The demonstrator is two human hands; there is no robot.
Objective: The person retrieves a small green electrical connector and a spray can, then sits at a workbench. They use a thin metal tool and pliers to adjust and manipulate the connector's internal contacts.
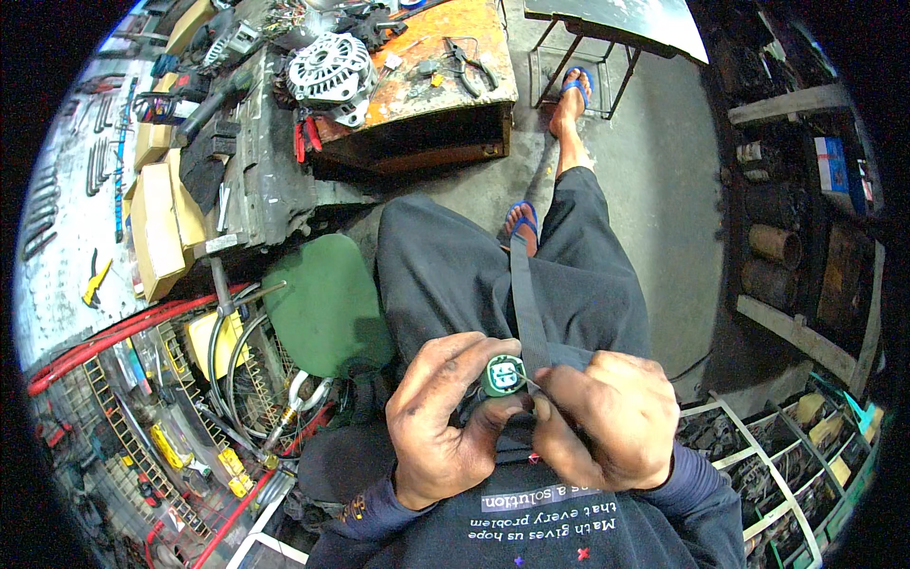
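Observation:
In front of my lap, my left hand (444, 422) is closed around a dark green electrical connector (489, 380). The connector's open face is turned up and shows a white insert with several terminal slots. My right hand (611, 417) is close beside it, thumb and fingers pinched on a thin metal pick (523, 377). The tip of that pick lies at the right rim of the connector's face; whether it reaches inside I cannot tell. Most of the pick is hidden in my right fingers. A dark strap (527, 294) runs down over my trousers behind the hands.
A wooden bench (408, 109) ahead carries an alternator (330, 71) and pliers (466, 71). To my left are a green seat (327, 299), a cardboard box (161, 228) and wire racks of tools (161, 427). Shelves (791, 114) and a metal-framed rack (758, 446) line the right.

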